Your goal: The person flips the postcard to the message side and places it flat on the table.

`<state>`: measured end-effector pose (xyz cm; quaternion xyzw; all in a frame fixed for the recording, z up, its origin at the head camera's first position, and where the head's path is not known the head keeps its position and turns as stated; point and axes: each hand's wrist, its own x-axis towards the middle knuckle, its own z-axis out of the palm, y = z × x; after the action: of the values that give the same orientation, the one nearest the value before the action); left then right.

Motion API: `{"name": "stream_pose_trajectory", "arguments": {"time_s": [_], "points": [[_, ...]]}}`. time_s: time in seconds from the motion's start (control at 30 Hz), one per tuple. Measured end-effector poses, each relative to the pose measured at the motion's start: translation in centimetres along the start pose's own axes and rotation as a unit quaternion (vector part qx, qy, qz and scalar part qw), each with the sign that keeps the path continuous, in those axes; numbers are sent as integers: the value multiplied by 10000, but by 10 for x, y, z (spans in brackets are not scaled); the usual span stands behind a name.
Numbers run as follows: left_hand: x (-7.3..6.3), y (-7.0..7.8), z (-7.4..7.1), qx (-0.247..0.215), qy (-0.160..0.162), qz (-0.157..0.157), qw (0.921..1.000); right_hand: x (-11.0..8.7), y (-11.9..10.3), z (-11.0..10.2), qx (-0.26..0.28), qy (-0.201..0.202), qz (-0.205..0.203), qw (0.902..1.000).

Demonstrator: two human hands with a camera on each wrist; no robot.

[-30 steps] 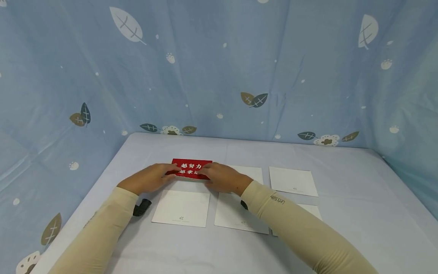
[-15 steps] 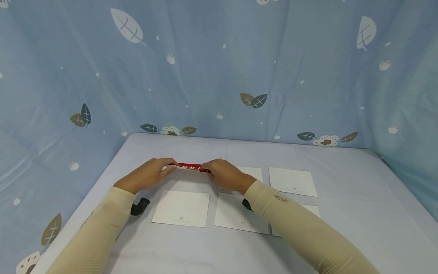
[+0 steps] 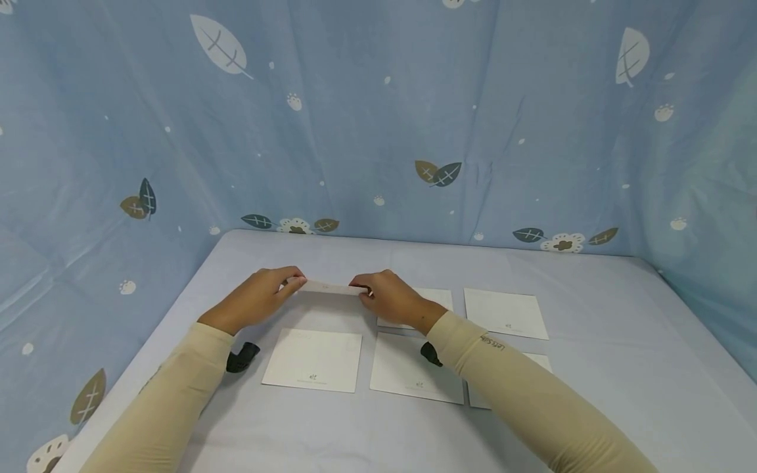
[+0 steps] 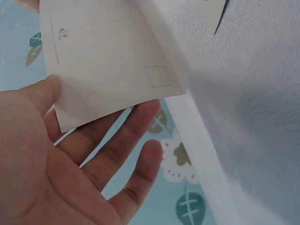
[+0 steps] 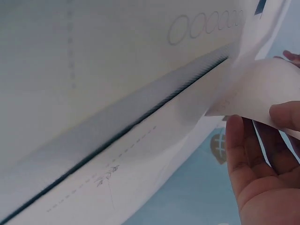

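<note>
A postcard (image 3: 332,288) is tilted almost edge-on in the head view, above the back left of the table. Its white side, with a small bird-like print and a stamp box, faces the left wrist camera. My left hand (image 3: 260,299) pinches one end between thumb and fingers; the left wrist view shows the thumb on the white side of the postcard (image 4: 103,61) and fingers behind. At the other end, my right hand (image 3: 395,301) pinches the card, which bends slightly in the right wrist view. The postcard's red side is hidden.
On the pale tablecloth (image 3: 319,433) lie several white cards face down in two rows. One card (image 3: 313,361) sits in front of my hands, another (image 3: 506,314) to the right. My right forearm (image 3: 520,394) overlaps a front card. A blue patterned curtain (image 3: 355,118) stands behind.
The postcard lay with its red, lettered side showing; both hands have lifted and tilted it so the white side now shows. The other cards have stayed put.
</note>
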<state>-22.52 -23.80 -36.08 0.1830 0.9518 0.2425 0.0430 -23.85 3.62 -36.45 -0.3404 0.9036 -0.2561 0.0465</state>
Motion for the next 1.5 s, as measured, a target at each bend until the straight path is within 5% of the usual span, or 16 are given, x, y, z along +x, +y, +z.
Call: {"name": "stream_pose_trajectory", "arguments": {"time_s": [0.93,1.5], "points": [[0,3,-2,48,347,196,9992,1,1,-2,467,239,267,9983],[4,3,6,-114,616,-244,9977,3,-3,2,747,390,422,9955]]}}
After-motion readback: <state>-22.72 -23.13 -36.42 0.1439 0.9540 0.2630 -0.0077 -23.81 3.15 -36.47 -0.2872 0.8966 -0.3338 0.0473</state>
